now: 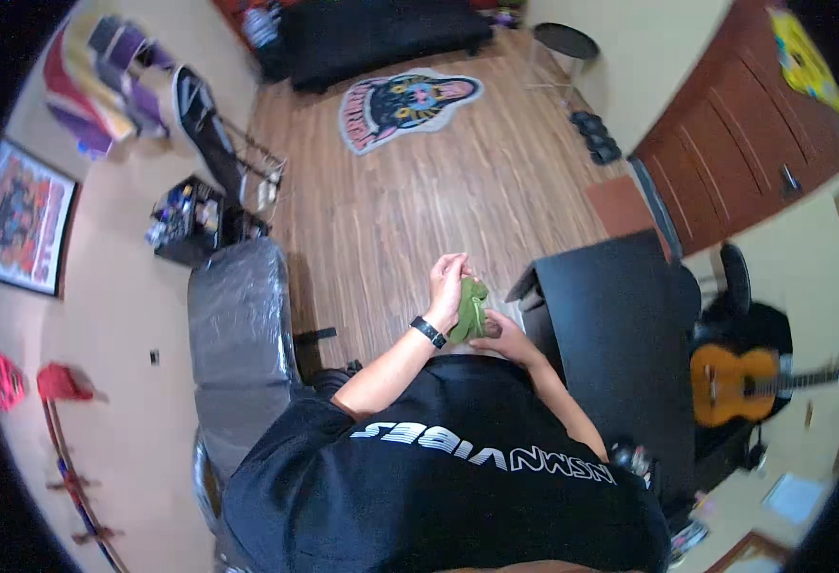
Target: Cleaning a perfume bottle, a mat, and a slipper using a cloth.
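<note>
A crumpled piece of green cloth (471, 311), with a paler green strip or cord on it, is held up in front of my chest. My left hand (449, 286), with a black watch on its wrist, has hold of its upper left side. The fingers of my right hand (505, 338) are at the lower right edge of the same cloth, thumb above and fingers below. A small dark patch shows between them, too blurred to name.
A plastic-wrapped padded table (240, 315) stands to the left, near a black cart (190, 222) of supplies. On the right are a black desk (613, 315) and an acoustic guitar (734, 385). Ahead lie a shaped rug (412, 104) and a black sofa (383, 36).
</note>
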The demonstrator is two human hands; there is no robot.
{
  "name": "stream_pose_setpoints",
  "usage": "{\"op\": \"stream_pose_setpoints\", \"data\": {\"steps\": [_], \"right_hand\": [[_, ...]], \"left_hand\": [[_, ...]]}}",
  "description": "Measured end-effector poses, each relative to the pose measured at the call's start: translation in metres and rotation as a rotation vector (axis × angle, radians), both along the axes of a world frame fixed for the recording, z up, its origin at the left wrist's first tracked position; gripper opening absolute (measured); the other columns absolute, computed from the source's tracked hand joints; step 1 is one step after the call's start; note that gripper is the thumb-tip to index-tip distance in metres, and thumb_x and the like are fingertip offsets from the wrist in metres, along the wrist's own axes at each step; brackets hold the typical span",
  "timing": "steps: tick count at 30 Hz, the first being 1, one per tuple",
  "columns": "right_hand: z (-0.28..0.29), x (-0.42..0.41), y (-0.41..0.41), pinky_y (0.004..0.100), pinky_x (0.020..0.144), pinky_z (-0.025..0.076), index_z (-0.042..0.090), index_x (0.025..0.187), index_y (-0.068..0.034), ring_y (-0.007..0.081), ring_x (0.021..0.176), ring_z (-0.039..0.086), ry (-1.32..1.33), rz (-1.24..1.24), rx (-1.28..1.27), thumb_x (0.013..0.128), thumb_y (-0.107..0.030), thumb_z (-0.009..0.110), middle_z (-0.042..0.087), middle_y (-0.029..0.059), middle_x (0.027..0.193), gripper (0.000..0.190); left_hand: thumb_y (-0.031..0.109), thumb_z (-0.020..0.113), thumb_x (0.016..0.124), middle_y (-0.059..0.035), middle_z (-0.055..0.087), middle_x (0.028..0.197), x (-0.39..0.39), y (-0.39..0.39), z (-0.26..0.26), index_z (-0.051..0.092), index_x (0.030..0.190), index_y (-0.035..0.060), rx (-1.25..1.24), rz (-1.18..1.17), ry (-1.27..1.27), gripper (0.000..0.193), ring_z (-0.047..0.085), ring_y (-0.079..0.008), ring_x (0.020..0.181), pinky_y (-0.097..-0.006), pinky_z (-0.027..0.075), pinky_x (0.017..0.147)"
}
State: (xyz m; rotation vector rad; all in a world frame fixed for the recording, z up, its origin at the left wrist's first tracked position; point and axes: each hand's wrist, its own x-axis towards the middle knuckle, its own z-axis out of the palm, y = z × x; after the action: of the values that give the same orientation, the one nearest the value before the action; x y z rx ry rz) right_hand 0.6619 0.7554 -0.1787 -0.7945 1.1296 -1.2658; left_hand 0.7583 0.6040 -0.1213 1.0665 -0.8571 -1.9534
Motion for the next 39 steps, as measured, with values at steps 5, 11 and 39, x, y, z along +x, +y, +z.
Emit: {"op": "stream_pose_setpoints", "data": {"steps": [5,11,39], "right_hand": [[-0.001,-0.007,-0.076,0.0278,0.079,0.052,0.066,0.117,-0.001,0.0081,0.086,0.063,0.191,0.24,0.112,0.093,-0.016,0.073,0.07,0.0012,0.094,0.03],[0.0,-0.083,-0.161,0.0314,0.091,0.051,0.06,0.131,0.0,0.0129,0.103,0.062,0.102,0.293,0.056,0.094,-0.011,0.07,0.069,0.0044,0.112,0.039],[0.014,-0.085,-0.708,0.0299,0.09,0.052,0.065,0.125,-0.003,0.017,0.101,0.066,0.07,0.392,0.225,0.094,-0.01,0.064,0.07,0.0058,0.112,0.031]], "left_hand": [[0.019,0.064,0.099,-0.0029,0.059,0.085,0.012,-0.042,-0.016,0.06,0.101,0.0068,-0.076,0.272,-0.058,0.013,0.06,-0.0137,0.069,-0.0284,0.053,0.064],[0.017,0.067,0.097,-0.0019,0.063,0.09,-0.024,-0.092,-0.003,0.061,0.104,0.0058,-0.185,0.338,-0.132,0.015,0.063,-0.0112,0.082,-0.0271,0.052,0.073],[0.022,0.07,0.097,-0.0062,0.067,0.114,0.039,-0.557,-0.019,0.058,0.129,0.0035,-0.102,0.133,-0.159,0.039,0.064,-0.0135,0.103,-0.0279,0.053,0.087]]}}
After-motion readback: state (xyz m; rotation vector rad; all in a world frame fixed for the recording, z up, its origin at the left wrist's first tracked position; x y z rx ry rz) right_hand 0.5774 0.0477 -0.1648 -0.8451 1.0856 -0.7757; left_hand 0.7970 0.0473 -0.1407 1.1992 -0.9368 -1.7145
